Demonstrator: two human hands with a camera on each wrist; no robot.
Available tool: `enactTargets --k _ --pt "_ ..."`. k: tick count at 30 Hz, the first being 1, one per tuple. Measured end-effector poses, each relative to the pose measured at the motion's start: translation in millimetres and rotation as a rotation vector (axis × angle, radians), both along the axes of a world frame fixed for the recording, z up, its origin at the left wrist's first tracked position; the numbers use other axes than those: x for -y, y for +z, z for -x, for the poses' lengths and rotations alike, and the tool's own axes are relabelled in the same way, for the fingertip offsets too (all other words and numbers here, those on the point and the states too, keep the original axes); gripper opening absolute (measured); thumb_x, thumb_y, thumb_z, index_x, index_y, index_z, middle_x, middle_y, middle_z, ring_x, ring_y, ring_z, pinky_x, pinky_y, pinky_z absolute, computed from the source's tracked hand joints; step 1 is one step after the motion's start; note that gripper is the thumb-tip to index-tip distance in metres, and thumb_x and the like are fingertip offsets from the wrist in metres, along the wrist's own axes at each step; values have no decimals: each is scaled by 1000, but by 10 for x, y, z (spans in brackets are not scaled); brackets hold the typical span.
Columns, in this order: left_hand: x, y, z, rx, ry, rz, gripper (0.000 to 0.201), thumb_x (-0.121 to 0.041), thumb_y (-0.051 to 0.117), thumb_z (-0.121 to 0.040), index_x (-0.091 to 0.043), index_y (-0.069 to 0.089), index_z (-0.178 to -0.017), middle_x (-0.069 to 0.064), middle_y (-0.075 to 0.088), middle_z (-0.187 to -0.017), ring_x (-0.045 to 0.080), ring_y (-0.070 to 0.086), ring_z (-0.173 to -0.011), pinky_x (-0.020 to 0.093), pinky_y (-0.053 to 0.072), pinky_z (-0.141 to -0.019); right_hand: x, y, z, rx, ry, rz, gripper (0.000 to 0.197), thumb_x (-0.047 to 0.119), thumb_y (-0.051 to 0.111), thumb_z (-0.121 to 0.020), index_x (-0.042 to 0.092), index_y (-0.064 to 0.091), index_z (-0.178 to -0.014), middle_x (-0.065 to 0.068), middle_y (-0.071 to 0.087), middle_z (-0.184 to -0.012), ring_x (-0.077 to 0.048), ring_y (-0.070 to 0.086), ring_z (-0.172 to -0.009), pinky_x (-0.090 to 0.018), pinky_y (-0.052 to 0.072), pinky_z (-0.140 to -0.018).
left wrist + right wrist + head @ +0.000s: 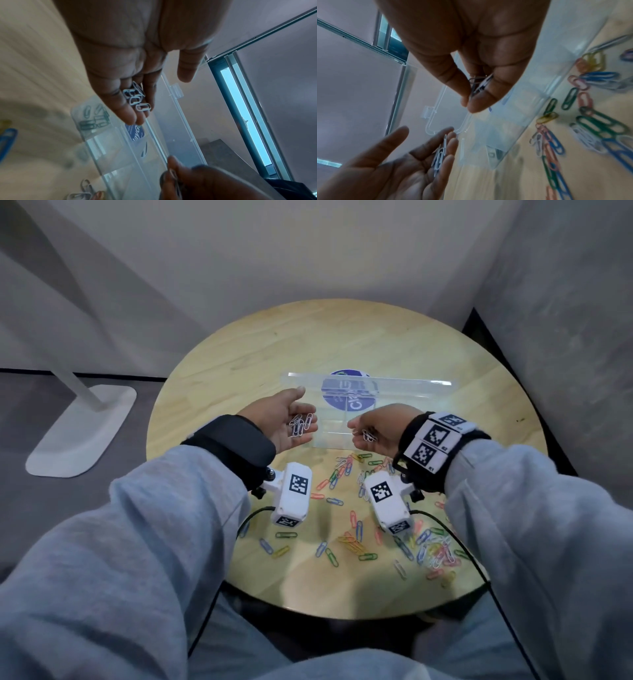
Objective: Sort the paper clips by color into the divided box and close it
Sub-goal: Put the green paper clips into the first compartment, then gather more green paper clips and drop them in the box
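Observation:
My left hand (pixel 291 419) is held palm up just left of the clear divided box (pixel 329 440), with several white paper clips (pixel 301 425) lying on its fingers (pixel 120 102). My right hand (pixel 363 428) hovers over the box's front part and pinches a few white clips (pixel 479 83) between thumb and fingers. The box stands open with its lid (pixel 411 388) raised at the back. One end compartment holds several green clips (pixel 94 119). Loose clips of mixed colors (pixel 346 539) lie scattered on the table in front of the box.
The round wooden table (pixel 342 337) sits in a corner between grey walls. A denser heap of clips (pixel 435 549) lies near the right front edge. A blue round sticker (pixel 346 402) shows through the box. A white stand base (pixel 82 429) rests on the floor at left.

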State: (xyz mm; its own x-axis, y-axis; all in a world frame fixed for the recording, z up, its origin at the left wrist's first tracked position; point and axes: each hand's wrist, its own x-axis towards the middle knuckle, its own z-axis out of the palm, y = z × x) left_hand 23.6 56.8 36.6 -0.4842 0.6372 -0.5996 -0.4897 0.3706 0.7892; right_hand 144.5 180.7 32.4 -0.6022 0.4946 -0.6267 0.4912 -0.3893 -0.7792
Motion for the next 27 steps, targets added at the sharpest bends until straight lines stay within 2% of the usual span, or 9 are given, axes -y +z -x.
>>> enactTargets --k 3,5,9,13,16,17,20,22,27 --pt "-129 -1 41 -8 23 4 39 -42 41 -96 -8 56 -82 6 54 -80 15 55 -71 25 45 -70 -44 2 204 18 -18 -10 16 -5 47 -92 0 52 -78 -10 49 -73 -16 48 -60 -18 49 -42" --pt "-213 -15 54 -6 33 2 39 -42 44 -95 -6 57 -87 7 53 -82 16 54 -70 25 44 -68 -77 -42 317 -2 -39 3 5 -2 50 -88 2 53 -90 -12 56 -85 -17 55 -67 -21 54 -50" --pt "-347 -63 45 18 70 -25 42 -41 50 -92 -2 54 -106 6 48 -84 16 49 -70 23 42 -66 -243 -353 409 -23 -15 -38 48 5 55 -77 3 50 -124 -13 53 -113 -22 57 -92 -29 52 -73" --pt "-402 -102 40 62 79 -73 55 -44 45 -94 3 52 -123 5 45 -88 14 49 -82 23 43 -78 -107 -198 298 -89 9 -5 42 -7 41 -90 -1 48 -130 -23 52 -133 -29 55 -117 -34 46 -99" --pt "-367 -94 15 28 63 -74 58 -43 42 -95 1 47 -133 11 49 -126 19 43 -130 30 33 -110 -100 -149 176 -103 50 -62 33 -9 34 -92 2 58 -111 -11 59 -104 -18 58 -99 -23 50 -82" --pt "-336 -83 8 6 59 -78 49 -41 43 -96 -3 53 -126 10 51 -127 19 42 -132 30 32 -112 -92 -124 127 -91 90 -112 28 -8 37 -92 4 60 -101 -7 58 -94 -15 57 -88 -22 49 -77" --pt "-217 -30 -7 -54 15 -74 22 -31 46 -96 -13 59 -92 2 57 -95 15 58 -96 25 46 -89 -61 -122 -15 -11 215 -327 25 -3 43 -91 14 59 -83 -5 59 -86 -14 58 -76 -26 51 -76" --pt "-108 10 -3 -169 -54 -5 14 -22 47 -96 -13 58 -93 1 56 -84 14 57 -75 22 47 -70 -2 -153 -87 78 335 -509 21 2 47 -89 15 63 -89 -6 63 -90 -17 61 -80 -31 53 -80" --pt "210 -33 77 -546 -350 335 16 -11 51 -91 -19 53 -77 -1 53 -74 12 52 -62 21 39 -54 212 -255 -209 317 814 -848 26 14 53 -86 21 67 -107 6 59 -95 -14 57 -89 -21 42 -78"
